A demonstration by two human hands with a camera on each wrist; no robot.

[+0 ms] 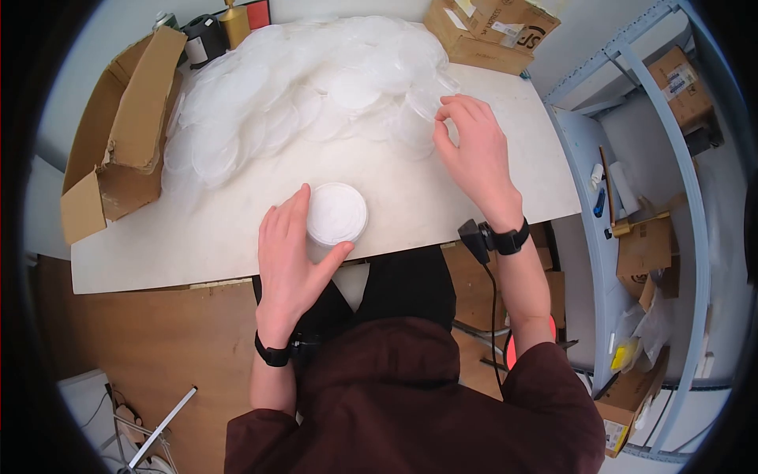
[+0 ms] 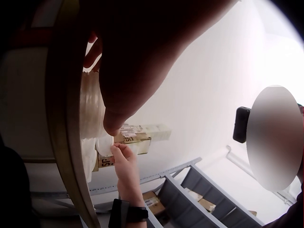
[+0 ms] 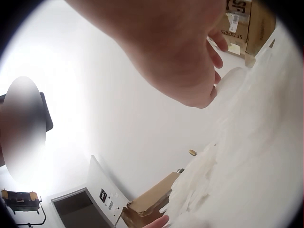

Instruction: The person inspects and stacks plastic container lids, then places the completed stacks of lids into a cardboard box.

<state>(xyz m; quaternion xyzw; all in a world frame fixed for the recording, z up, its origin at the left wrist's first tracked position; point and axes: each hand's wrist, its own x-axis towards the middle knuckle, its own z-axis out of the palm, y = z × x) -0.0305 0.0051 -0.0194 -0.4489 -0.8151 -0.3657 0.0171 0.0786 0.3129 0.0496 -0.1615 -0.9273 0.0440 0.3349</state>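
A stack of round white plastic lids (image 1: 337, 213) stands near the table's front edge. Its ribbed side (image 2: 91, 102) shows in the left wrist view. My left hand (image 1: 288, 253) rests beside it, straight fingers along its left side and thumb near its front rim. Further right, my right hand (image 1: 478, 150) pinches a translucent round lid (image 2: 104, 145) between thumb and fingertips, at the right end of a big heap of loose lids (image 1: 316, 87). The right wrist view shows this lid (image 3: 230, 81) hanging at the fingers, its edge overlapping the heap.
An opened cardboard box (image 1: 134, 126) stands at the table's left end. Taped cartons (image 1: 493, 31) sit at the back right, a black canister (image 1: 205, 39) and a gold-coloured bottle (image 1: 235, 24) at the back left. A blue-grey metal shelf (image 1: 592, 158) borders the right side.
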